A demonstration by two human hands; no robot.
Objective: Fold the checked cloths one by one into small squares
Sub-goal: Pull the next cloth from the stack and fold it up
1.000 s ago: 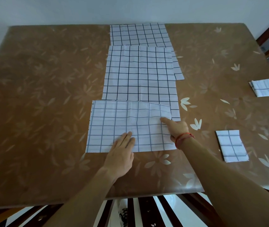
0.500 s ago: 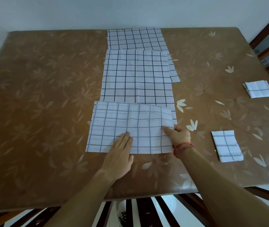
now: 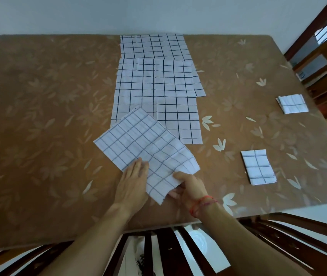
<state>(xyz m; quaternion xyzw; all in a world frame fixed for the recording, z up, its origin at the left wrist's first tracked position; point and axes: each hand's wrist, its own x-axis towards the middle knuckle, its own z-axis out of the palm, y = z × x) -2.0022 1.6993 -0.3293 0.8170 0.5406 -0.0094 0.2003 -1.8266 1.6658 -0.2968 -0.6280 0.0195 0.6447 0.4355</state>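
The folded-over cloth (image 3: 144, 148) lay skewed at the near middle of the bench (image 3: 39, 116), one corner pointing far and its far part overlapping the near left corner of a flat checked cloth (image 3: 158, 92). The left hand (image 3: 132, 188) rested on the near left edge of the folded-over cloth with its fingers straight and together, its grip slack and closed round nothing. The right hand (image 3: 190, 186) had the cloth's near right corner in its grip, thumb on top and fingers curled underneath, so that this corner stood slightly lifted off the bench. A red string bracelet (image 3: 202, 204) circled the right wrist. The flat checked cloth was spread open in the middle of the bench, and its far edge covered the near part of another checked cloth (image 3: 152, 45), which reached to the far edge and showed past it on the right. Two small folded squares sat to the right, well apart from each other: one near square (image 3: 258, 167) to the right of the right hand, and one far square (image 3: 293, 103) close to the right edge of the bench. Dark wooden chair slats (image 3: 178, 246) showed below the near edge of the bench.
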